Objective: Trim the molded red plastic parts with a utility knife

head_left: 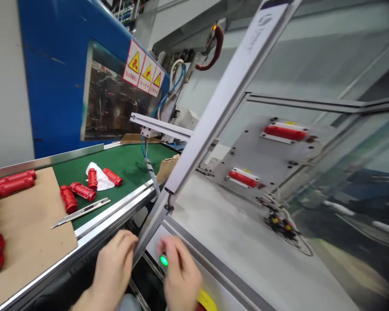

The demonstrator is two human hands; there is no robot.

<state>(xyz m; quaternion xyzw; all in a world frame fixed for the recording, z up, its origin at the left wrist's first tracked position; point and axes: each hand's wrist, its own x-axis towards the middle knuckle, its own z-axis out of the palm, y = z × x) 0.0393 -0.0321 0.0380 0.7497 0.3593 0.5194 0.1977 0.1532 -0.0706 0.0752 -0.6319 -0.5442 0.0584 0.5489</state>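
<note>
Two red handles are seated in the fixture plate. The lit green button is touched by the right hand, fingers extended; the left hand rests loosely curled, holding nothing. Loose handles remain unloaded on the conveyor belt.

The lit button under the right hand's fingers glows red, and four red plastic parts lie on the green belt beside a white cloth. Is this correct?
Not quite. The head view shows the lit button glowing green, not red. It sits at the right hand fingers, and four red plastic parts lie on the green belt beside the white cloth.
</note>
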